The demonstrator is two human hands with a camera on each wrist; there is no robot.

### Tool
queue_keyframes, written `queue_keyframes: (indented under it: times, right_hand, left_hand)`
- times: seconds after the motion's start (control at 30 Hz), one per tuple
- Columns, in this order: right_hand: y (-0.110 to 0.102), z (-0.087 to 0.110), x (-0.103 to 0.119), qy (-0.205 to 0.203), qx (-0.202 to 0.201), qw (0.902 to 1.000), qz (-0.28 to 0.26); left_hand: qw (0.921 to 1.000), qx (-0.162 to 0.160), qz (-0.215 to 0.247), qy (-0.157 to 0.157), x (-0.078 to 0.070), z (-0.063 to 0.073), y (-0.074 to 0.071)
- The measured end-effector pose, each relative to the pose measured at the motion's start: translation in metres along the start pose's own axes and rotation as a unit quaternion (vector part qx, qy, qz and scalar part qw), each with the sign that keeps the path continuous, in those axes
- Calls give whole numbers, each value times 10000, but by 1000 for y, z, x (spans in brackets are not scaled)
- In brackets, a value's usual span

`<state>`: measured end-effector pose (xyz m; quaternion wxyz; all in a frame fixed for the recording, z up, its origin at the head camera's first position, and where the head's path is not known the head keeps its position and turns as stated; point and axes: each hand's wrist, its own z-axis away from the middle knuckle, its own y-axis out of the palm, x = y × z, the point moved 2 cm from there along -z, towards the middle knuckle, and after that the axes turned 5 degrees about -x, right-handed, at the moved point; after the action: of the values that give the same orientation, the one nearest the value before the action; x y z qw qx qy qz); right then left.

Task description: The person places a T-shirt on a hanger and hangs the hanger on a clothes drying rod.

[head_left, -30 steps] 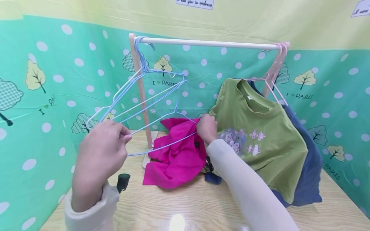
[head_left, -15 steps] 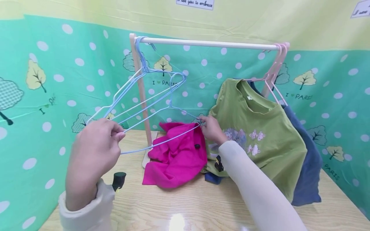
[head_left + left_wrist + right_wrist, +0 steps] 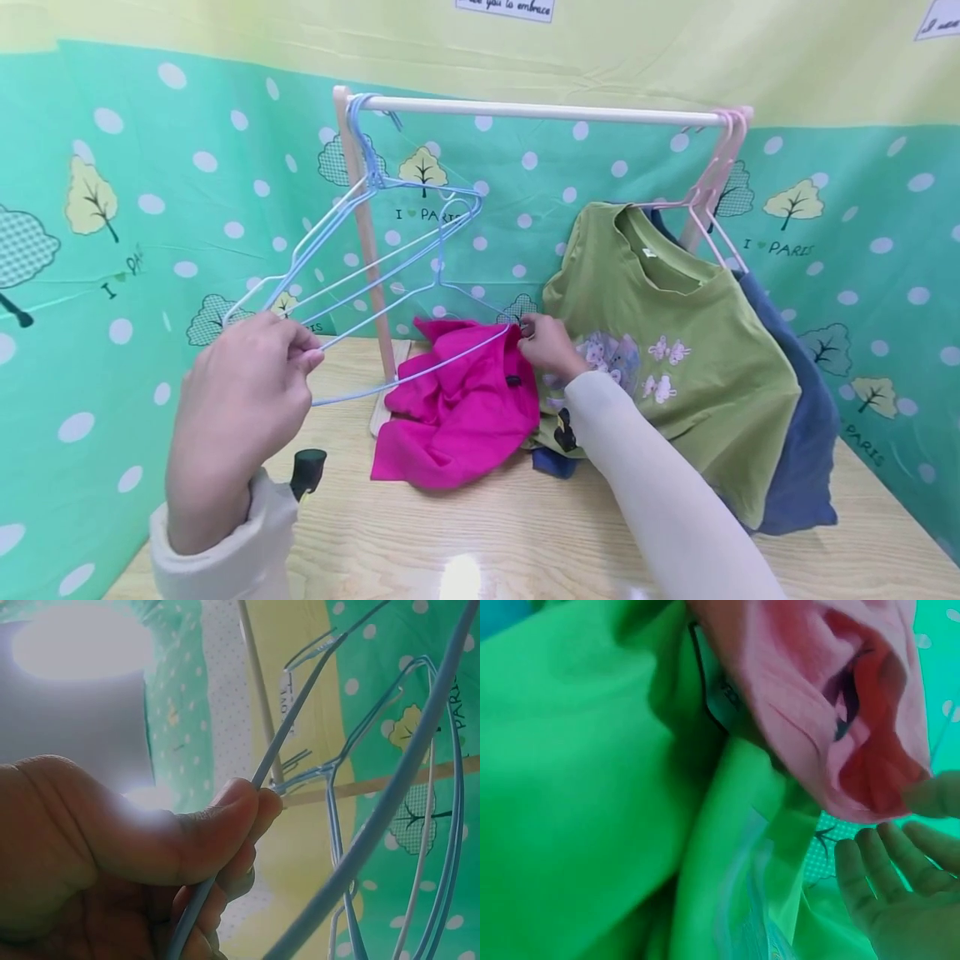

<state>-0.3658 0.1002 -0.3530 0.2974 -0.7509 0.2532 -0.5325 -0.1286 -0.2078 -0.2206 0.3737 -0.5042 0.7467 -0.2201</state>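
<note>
Fronting dotted drapery (image 3: pixel 60 367), the wood-grain table (image 3: pixel 412 542) bears magenta cloth (image 3: pixel 457 425)

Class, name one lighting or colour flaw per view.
Head: a glare patch on the wooden table; left wrist: blown-out patches, the left hand dim beside them; right wrist: a colour cast, the green shirt neon, the magenta garment pale pink.

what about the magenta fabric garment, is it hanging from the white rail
No, the magenta garment lies crumpled on the wood-grain tabletop.
</note>
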Motion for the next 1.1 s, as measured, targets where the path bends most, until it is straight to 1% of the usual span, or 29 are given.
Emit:
queue_keyframes:
  times: [0.1, 0.17, 0.27, 0.37, 0.43, 0.5, 0.63, 0.73, 0.83, 0.9, 0.97, 1.0, 1.03, 1.1]
  right_hand:
    - [4, 0, -2, 50, -175, 9995, 255]
    - [5, 0, -3, 209, -391, 9983, 376]
    - [5, 1, -4, 533, -688, 9955, 361]
    - [4, 1, -4, 706, -785, 9939, 316]
    - [3, 1, -3, 709, -815, 9937, 292]
    - [2, 2, -1, 675, -877, 9935, 279]
    - [3, 4, 5, 639, -1075, 9917, 304]
    - [4, 6, 12, 742, -1187, 9899, 242]
    - [6, 9, 22, 980, -1213, 9877, -88]
    - [7, 10, 30, 1216, -1140, 9840, -622]
    - [8, 12, 37, 1408, -1006, 9762, -1304]
    - [8, 13, 41, 1453, -989, 9726, -1523]
    - [8, 14, 45, 1417, -981, 9704, -1690]
    - [6, 14, 50, 892, -981, 9792, -1535]
  left_hand:
    - [10000, -21, -12, 84, -2, 1, 0]
    - [9999, 22, -32, 130, -4, 2, -1]
    - [9997, 175, -88, 172, -6, 3, 0]
    - [9991, 357, -147, 162, -9, 3, 2]
    - [9987, 445, -182, 148, -11, 3, 4]
    - [9986, 458, -219, 112, -14, 3, 6]
    - [9988, 353, -328, 56, -19, 2, 10]
    - [9986, 326, -424, 57, -22, 3, 12]
    - [9982, 330, -484, 88, -24, 3, 15]
    - [9982, 314, -498, 105, -24, 3, 16]
    - [9983, 279, -501, 105, -23, 4, 16]
    - [9984, 263, -496, 100, -22, 3, 16]
    - [9985, 243, -485, 94, -21, 3, 15]
    - [9988, 157, -443, 110, -19, 2, 13]
